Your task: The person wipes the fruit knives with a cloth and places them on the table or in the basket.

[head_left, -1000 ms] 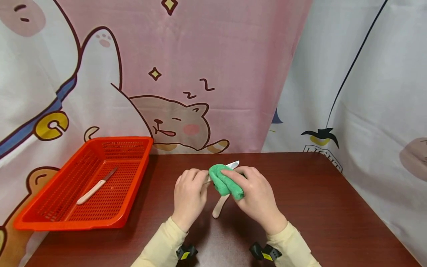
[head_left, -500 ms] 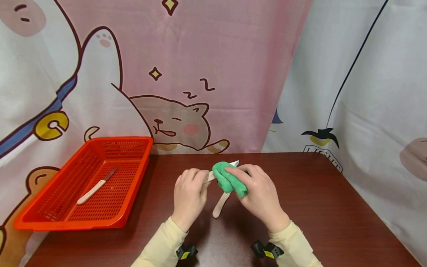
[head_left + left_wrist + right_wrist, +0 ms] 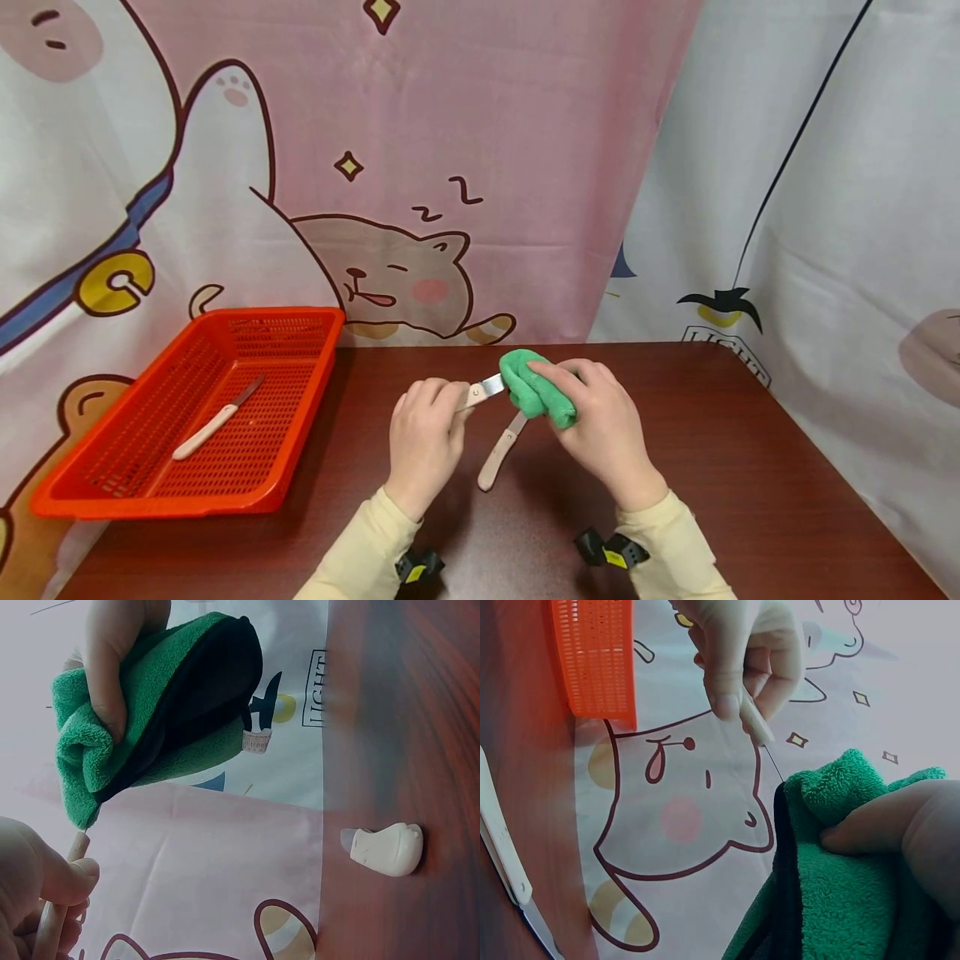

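My left hand [image 3: 426,437] grips the pale handle of a knife [image 3: 476,394], held above the table with its blade pointing right. Only a short stretch of blade near the handle shows; the rest is hidden in a folded green cloth [image 3: 528,387]. My right hand [image 3: 600,425] pinches that cloth round the blade, thumb on top. In the left wrist view the cloth [image 3: 165,697] shows a dark edge and a small white tag. Below the hands, a second knife [image 3: 498,458] with a pale handle lies on the table, its blade tip covered by the cloth in the head view.
An orange-red plastic basket [image 3: 273,479] stands at the left of the brown table [image 3: 712,450]. Inside it lies another pale-handled knife [image 3: 206,432]. A printed cartoon curtain [image 3: 540,167] hangs right behind the table's back edge.
My right hand and the cloth have slid right and slightly up along the blade, baring the part near the handle and more of the lying knife. My left hand has barely moved.
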The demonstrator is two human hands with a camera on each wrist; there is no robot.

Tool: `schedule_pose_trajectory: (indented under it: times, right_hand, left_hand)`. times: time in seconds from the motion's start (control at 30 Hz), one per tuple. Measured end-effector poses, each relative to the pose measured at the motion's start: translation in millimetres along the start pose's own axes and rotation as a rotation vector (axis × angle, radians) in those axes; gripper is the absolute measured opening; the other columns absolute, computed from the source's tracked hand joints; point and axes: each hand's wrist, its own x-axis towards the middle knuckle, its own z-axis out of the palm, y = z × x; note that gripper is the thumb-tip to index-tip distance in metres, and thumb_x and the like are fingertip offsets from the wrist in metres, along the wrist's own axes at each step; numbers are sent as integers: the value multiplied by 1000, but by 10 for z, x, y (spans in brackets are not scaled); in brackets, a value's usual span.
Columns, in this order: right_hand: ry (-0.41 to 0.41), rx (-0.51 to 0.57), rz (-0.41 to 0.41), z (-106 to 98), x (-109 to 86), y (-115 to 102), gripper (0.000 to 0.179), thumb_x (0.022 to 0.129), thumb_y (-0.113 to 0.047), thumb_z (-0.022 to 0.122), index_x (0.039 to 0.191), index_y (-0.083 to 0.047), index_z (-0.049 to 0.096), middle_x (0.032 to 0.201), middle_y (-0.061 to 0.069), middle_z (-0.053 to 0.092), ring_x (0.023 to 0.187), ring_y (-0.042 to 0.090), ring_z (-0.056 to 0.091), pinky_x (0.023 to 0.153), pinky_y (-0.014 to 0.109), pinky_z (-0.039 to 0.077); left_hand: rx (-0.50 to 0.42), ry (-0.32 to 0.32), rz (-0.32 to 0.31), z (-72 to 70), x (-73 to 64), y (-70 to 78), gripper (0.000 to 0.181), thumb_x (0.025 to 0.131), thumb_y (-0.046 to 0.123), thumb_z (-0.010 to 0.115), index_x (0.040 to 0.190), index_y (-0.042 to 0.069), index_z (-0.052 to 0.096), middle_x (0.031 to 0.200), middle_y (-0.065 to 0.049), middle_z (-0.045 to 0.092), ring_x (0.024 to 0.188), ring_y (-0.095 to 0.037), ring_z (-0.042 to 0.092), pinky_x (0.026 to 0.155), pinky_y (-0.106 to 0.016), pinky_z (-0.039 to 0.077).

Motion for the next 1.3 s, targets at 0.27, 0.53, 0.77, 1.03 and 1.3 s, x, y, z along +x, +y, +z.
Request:
schedule_pose_trajectory:
  times: [0.27,0.53,0.77,1.03,1.3]
  right_hand:
    - [23,-7,14,-27,7,77,64,65,8,76,123,-18,69,102,9,63,91,31,59,68,43,51]
    - [44,-10,44,-38,4,117,64,64,8,79,122,-18,71,102,9,64,90,31,59,69,44,51]
    - [46,-11,56,-40,-10,158,65,64,7,82,122,-19,70,101,10,65,92,32,59,69,45,51]
    - [47,-21,67,-57,-16,188,64,65,4,84,123,-18,70,102,11,65,93,33,59,72,47,51]
    - [53,-45,84,-92,-10,230,63,65,5,82,122,-18,70,101,12,65,93,34,59,71,48,51]
  left_hand:
    - [-4,0,1,11,-1,-5,32,72,3,87,97,8,69,86,-7,63,77,-26,59,62,-39,48]
    - [-5,-4,-3,19,-6,-15,32,72,3,87,97,8,69,86,-7,63,77,-26,59,62,-39,48]
    - [-18,-10,-13,19,-9,-13,32,71,2,88,96,9,69,85,-7,63,77,-26,59,63,-39,48]
    - [-25,-9,-15,22,-11,-33,32,71,2,87,96,9,69,85,-7,63,77,-27,59,64,-40,48]
    - [-34,-14,-29,2,-3,-37,32,71,3,88,97,9,70,87,-7,63,79,-27,59,66,-41,49]
